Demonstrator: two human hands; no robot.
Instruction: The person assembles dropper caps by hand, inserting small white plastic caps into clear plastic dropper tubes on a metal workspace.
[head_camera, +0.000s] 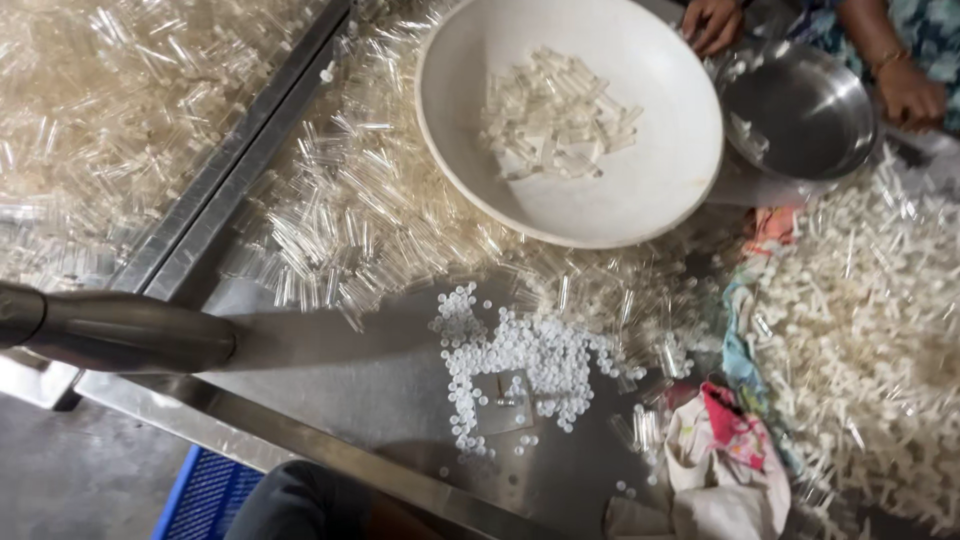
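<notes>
Metal table (400, 395): clear tubes (340, 230) heaped left. White bowl (570, 120) holds tubes; small white caps (520, 350) lie below. Steel bowl (800, 110) right. Wearer's own hands out of view; a co-worker's hands (712, 22) rest beyond.

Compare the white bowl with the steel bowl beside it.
The white bowl is larger, matte and holds a heap of clear tubes; the steel bowl is smaller, shiny and nearly empty. Both are round, upright and rest on the metal table.
</notes>
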